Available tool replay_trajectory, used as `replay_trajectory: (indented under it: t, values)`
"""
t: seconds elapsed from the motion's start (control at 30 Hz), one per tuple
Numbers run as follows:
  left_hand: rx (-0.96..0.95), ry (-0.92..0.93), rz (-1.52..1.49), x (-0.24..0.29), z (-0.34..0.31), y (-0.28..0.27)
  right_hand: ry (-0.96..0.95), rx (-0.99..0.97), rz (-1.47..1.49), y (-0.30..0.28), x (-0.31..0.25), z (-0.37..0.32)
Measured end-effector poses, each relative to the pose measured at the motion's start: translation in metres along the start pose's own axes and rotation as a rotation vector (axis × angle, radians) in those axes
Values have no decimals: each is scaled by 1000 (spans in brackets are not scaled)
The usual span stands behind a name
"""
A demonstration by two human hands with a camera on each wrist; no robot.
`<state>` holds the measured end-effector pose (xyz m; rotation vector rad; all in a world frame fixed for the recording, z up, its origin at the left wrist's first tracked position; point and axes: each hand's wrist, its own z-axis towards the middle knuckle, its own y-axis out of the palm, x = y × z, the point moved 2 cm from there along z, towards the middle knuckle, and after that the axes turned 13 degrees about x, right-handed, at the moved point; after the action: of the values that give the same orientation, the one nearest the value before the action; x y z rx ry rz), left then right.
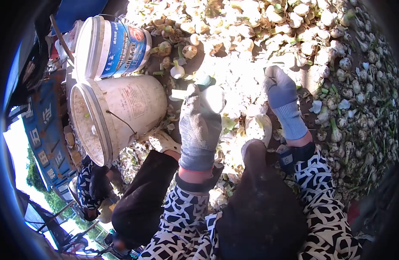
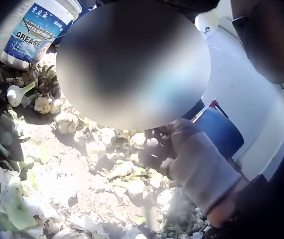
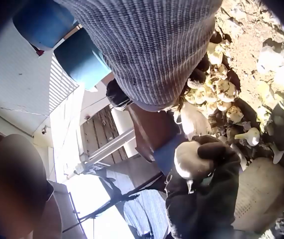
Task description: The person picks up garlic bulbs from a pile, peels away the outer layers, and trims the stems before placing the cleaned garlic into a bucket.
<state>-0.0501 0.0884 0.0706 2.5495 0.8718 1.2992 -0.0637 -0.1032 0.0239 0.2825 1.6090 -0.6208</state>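
Note:
My left hand [image 1: 200,130], in a grey glove, grips a white garlic bulb [image 1: 214,99] whose pale stem points left in the head view. From the right wrist view, the same bulb [image 3: 190,160] is pinched by the dark-looking glove [image 3: 209,191]. To the right, apart from the bulb, my gloved right hand [image 1: 282,89] is raised over the pile with its fingers curled; no object can be made out in it. The left wrist view shows this right hand [image 2: 199,162] side-on, its fingertips shadowed and blurred.
Two white buckets lie at the left: a stained one [image 1: 136,102] and a blue-labelled grease bucket [image 1: 126,47] beyond it. Loose bulbs [image 1: 355,86] and peelings cover the ground ahead and right. Another person [image 1: 97,186] crouches at the lower left, near a blue vehicle panel [image 1: 50,125].

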Motion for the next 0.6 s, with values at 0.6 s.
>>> replay_trajectory:
  t: [0.6]
  values:
    - [-324, 138, 470, 24, -14, 10, 282, -1001, 52, 16, -65, -7]
